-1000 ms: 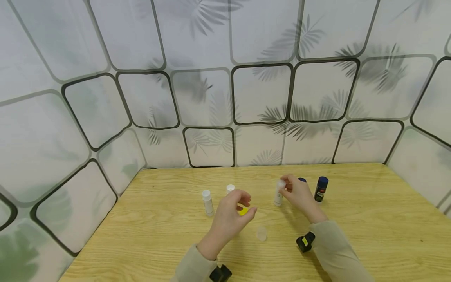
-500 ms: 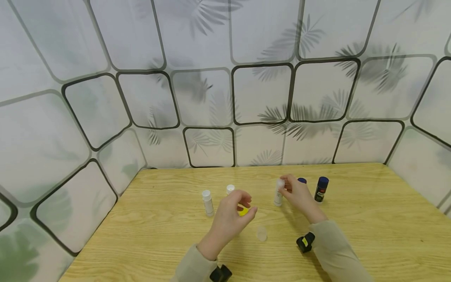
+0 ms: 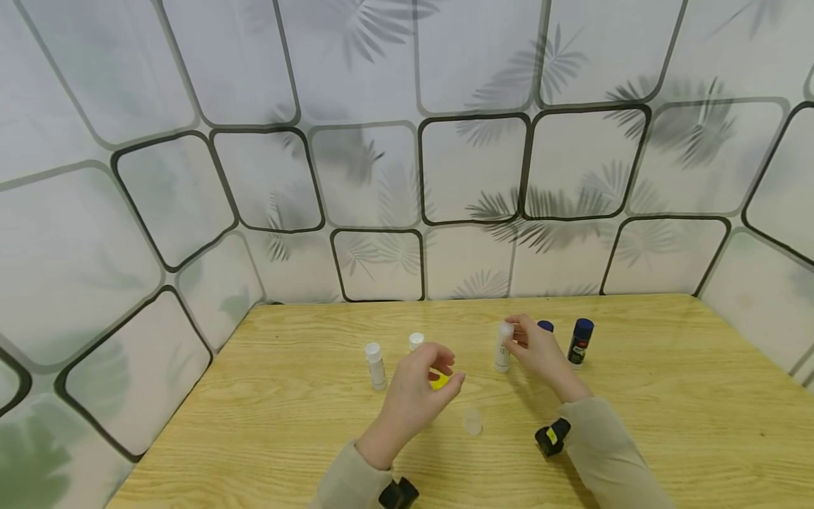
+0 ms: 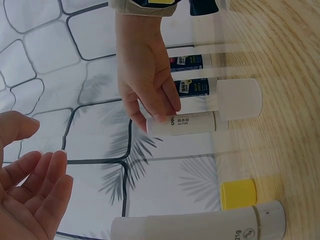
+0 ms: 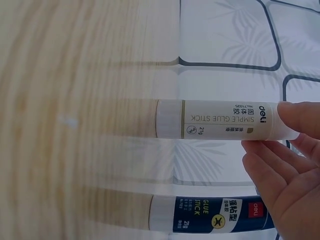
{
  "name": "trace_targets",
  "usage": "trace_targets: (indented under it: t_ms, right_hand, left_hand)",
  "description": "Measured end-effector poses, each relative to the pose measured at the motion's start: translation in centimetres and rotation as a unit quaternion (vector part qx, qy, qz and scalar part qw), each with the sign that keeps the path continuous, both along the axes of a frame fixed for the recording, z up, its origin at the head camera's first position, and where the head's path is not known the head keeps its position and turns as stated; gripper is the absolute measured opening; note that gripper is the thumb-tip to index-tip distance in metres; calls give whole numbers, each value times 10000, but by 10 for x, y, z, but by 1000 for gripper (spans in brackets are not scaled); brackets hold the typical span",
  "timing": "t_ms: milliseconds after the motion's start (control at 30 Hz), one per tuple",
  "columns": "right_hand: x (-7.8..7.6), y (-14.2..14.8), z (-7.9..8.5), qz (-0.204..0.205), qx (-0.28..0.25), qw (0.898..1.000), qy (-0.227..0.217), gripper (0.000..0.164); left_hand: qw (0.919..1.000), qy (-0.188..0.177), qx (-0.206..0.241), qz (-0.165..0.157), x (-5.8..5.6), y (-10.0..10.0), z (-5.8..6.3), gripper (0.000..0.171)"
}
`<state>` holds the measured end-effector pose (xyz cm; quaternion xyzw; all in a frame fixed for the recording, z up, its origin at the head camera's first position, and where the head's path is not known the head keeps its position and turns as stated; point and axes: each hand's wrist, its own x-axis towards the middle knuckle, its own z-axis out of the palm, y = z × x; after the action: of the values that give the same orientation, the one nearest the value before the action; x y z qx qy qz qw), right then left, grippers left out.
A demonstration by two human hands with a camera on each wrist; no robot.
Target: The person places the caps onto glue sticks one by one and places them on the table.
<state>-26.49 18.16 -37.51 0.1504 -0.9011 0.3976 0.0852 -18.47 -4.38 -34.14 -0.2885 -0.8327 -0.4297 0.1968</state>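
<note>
- The thumb (image 5: 303,117) and fingers of your right hand (image 3: 537,346) are bent in close, and they pinch the top end of the tall, round, white plastic glue stick with a thin gold line (image 3: 502,357).
- That stick is upright, and its foot seems to be on the table. Your fingers hide the top, so you can't tell how its cap sits.
- Your left hand (image 3: 416,385) holds nothing. Its thumb and fingers curve with a wide gap between them.
- Just past your left hand is a short, round, yellow thing (image 4: 238,194), low on the table.
- Near that, partly behind your left hand, is a second white glue stick (image 3: 416,341). A third white glue stick (image 3: 375,367) stands farther left.
- In front, between your arms, is a small, round, see-through white piece (image 3: 473,422).
- By your right hand are two dark blue glue sticks, one partly hidden (image 3: 545,326) and one in plain sight (image 3: 580,343).
- All this is on the pale yellow wooden table (image 3: 254,424).
- My guess: you are at the step of setting the pinched stick in its spot. The next move wants a steady hand: check it stands straight, then loosen your fingers gently, without bumping the blue ones.
</note>
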Motion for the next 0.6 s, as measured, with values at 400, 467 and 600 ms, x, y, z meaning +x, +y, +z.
trace_targets:
  t_ms: [400, 467, 600]
  right_hand:
    - [1, 3, 3, 147, -101, 9998, -68, 49]
    - [2, 3, 5, 162, -96, 9998, -54, 50]
    - [6, 3, 12, 154, -111, 9998, 87, 49]
  left_hand:
    - [9998, 157, 117, 57, -1, -3, 3, 17]
    - [9996, 190, 165, 96, -1, -4, 4, 17]
    - [9995, 219, 203, 139, -2, -5, 5, 16]
